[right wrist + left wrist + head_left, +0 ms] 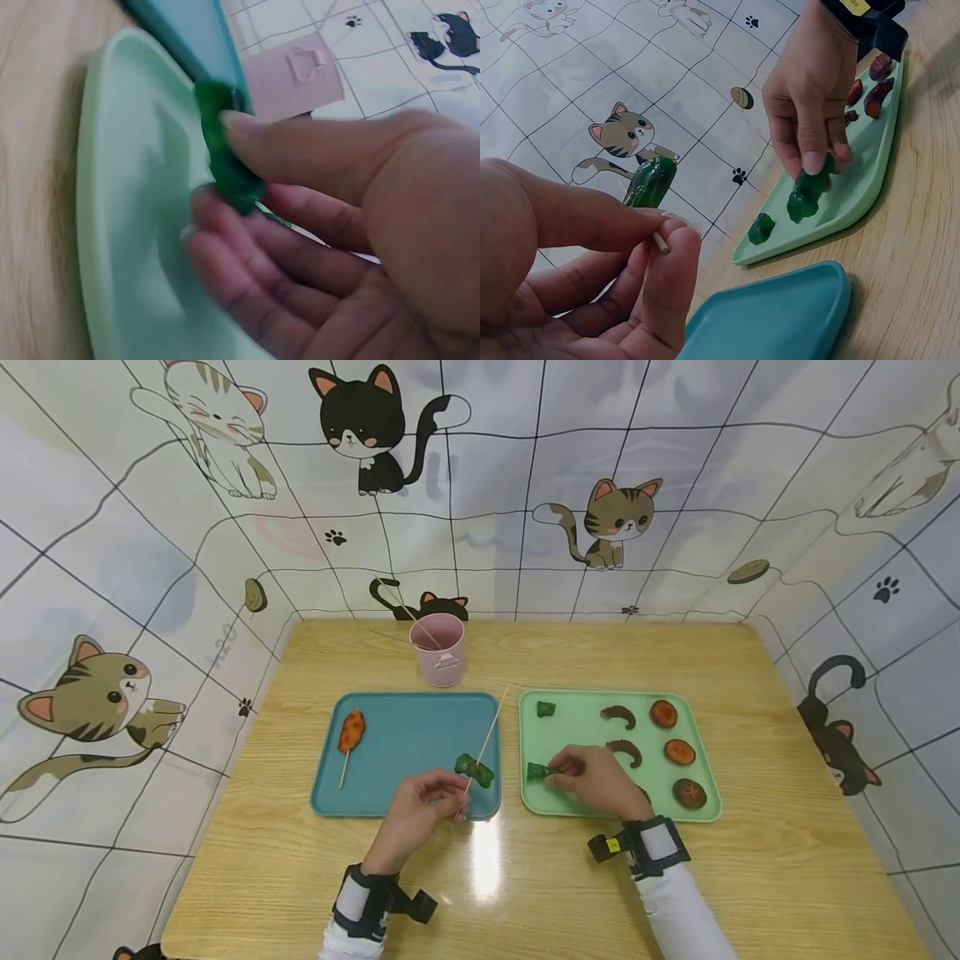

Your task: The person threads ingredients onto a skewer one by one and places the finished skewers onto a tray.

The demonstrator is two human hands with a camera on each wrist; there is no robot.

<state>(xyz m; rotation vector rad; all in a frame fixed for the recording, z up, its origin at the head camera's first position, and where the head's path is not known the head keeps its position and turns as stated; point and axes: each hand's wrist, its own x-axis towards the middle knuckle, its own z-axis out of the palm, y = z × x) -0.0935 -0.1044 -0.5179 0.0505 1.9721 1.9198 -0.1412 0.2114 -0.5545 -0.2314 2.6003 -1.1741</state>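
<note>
My left hand point(423, 814) pinches a thin wooden skewer point(494, 720) near its lower end, over the right side of the blue tray point(408, 735). A glossy green pepper-like piece point(475, 770) is threaded on the skewer, just above the fingers. In the left wrist view the skewer's blunt end point(661, 243) pokes out between thumb and finger. Over the left part of the light green tray point(577, 702), my right hand point(600, 781) holds another green piece point(225, 150) between thumb and fingers. A third green piece point(546, 709) lies at that tray's back left corner.
Curved brown pieces point(618, 717) and round brown mushroom-like slices point(679, 752) lie on the green tray. The blue tray bears an orange-brown skewered piece point(351, 731) at its left. Behind stands a pink bucket point(441, 664) with sticks in it, near the cat-patterned wall point(495, 543).
</note>
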